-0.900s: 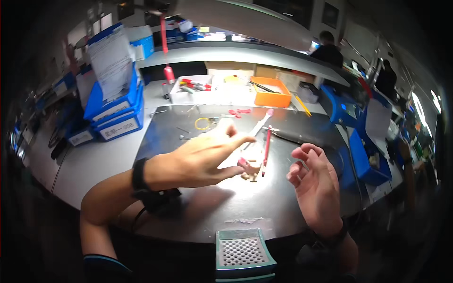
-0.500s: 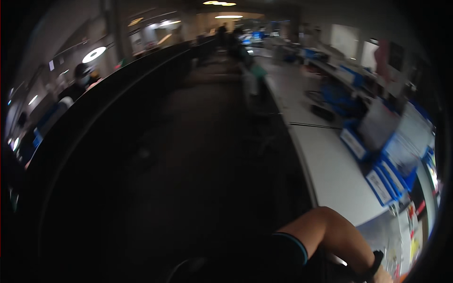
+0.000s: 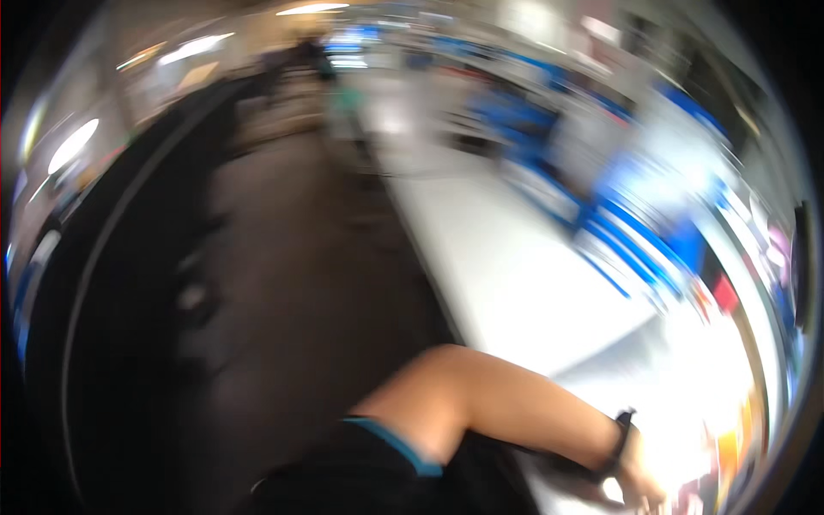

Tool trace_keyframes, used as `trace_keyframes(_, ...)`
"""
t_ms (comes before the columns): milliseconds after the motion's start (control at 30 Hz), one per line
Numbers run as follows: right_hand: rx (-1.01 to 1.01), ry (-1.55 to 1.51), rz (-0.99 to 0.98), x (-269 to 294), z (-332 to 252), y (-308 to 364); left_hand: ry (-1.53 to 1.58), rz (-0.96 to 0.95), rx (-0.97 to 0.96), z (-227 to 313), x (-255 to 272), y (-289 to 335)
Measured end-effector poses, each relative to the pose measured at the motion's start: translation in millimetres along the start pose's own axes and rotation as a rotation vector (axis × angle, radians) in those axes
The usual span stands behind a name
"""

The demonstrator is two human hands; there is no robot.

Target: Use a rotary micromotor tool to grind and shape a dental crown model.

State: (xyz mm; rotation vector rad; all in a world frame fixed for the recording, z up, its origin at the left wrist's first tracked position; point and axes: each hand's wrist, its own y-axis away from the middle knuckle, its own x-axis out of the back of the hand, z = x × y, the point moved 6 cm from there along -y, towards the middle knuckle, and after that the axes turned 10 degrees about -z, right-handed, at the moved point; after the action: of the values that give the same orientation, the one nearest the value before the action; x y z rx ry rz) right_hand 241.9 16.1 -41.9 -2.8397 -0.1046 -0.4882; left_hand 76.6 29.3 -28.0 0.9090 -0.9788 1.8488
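My left arm reaches from a dark sleeve with a teal hem across to the lower right, bent at the elbow. A black band (image 3: 620, 442) circles its wrist. At the bottom right, my left hand (image 3: 638, 476) is over the brightly lit part of the white bench (image 3: 506, 275). Glare and motion smear its fingers, so whether it holds anything does not show. Pale and pinkish blurs lie beside it, too smeared to name. Nearest beyond the forearm is a grey, sheet-like area (image 3: 605, 356) on the bench. My right hand cannot be seen.
Blue bins (image 3: 631, 253) with white fronts stand along the bench's right side, with more blue items (image 3: 515, 116) farther back. Small red (image 3: 725, 294) and orange (image 3: 730, 446) things are at the right. Left of the bench runs a dark aisle (image 3: 292, 283), bordered by a black partition (image 3: 129, 257).
The view has swung to the right, so the bench, bins and my left arm appear farther left. More of my left hand shows. The picture is brighter and more blurred.
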Motion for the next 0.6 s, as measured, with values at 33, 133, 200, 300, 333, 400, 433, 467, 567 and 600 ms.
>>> trace_keyframes(33,-0.029,-0.052,0.028,2,10,3,0.054,-0.058,0.048,-4,-7,4)
trace_keyframes(133,-0.082,-0.146,0.094,10,23,17,0.069,-0.083,-0.037,-10,-7,29)
trace_keyframes(200,-0.017,-0.195,0.087,13,19,17,0.119,-0.136,-0.033,-20,0,34)
trace_keyframes(300,0.132,-0.110,0.187,31,0,13,0.309,-0.209,0.024,-26,14,30)
trace_keyframes(333,0.125,-0.090,0.244,42,2,8,0.400,-0.238,0.066,-27,18,28)
trace_keyframes(400,0.179,0.078,0.367,67,2,4,0.431,-0.226,0.069,-26,26,23)
trace_keyframes(433,0.151,0.066,0.459,81,7,3,0.448,-0.251,0.151,-29,25,21)
trace_keyframes(467,0.129,0.076,0.427,90,15,5,0.422,-0.236,0.098,-20,18,18)
trace_keyframes(567,-0.092,0.162,0.290,101,34,6,0.417,-0.243,0.108,-20,15,24)
trace_keyframes(600,-0.004,0.345,0.222,100,27,6,0.431,-0.211,0.100,-21,13,25)
